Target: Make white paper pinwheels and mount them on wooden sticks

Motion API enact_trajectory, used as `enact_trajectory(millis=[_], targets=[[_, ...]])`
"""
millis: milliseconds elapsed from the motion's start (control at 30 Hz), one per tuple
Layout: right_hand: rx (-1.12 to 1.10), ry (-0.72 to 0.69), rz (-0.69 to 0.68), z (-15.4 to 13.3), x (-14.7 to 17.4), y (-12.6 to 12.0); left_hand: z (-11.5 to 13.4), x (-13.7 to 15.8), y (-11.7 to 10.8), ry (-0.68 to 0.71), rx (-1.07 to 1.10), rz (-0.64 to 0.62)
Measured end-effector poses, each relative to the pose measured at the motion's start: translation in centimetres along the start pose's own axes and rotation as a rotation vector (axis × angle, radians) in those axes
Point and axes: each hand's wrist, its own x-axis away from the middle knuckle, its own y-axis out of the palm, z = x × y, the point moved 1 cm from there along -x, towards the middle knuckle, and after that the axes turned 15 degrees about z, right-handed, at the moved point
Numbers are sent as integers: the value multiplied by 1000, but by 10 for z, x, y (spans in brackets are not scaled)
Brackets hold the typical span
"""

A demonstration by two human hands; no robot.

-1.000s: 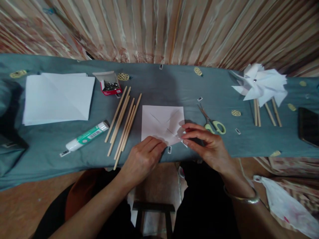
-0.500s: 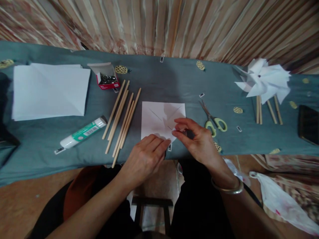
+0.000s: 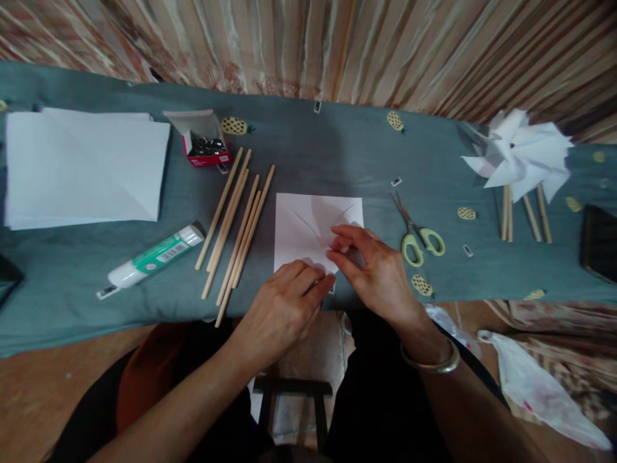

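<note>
A square sheet of white paper (image 3: 295, 218) lies in front of me, with slits running in from its upper corners. My right hand (image 3: 373, 270) pinches the sheet's lower right corner between thumb and fingers, bent up toward the middle. Across the lower edge rests my left hand (image 3: 289, 296), its fingers curled and closed on the paper; the fingertips are partly hidden. A pair of scissors (image 3: 413, 235) with green handles lies to the right of the sheet. Several wooden sticks (image 3: 241, 228) are on its left.
At left are a stack of white paper (image 3: 87, 167), a glue stick (image 3: 157, 256) and a red box of metal pins or clips (image 3: 206, 151). White paper pinwheels (image 3: 520, 154) on sticks lie at right, near a dark phone-like object (image 3: 598, 241). A curtain (image 3: 289, 51) hangs behind.
My right hand has carried the pinched corner slightly left, closer to the sheet's middle. The left hand stays on the lower edge. The whole view has shifted a little.
</note>
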Motion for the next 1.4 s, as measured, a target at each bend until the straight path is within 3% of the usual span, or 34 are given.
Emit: enact_trajectory(millis=[700, 1400], targets=[[35, 0, 22, 1, -2, 0, 2, 0, 0, -3, 29, 12], [29, -137, -11, -1, 2, 3, 4, 3, 3, -12, 29, 46]])
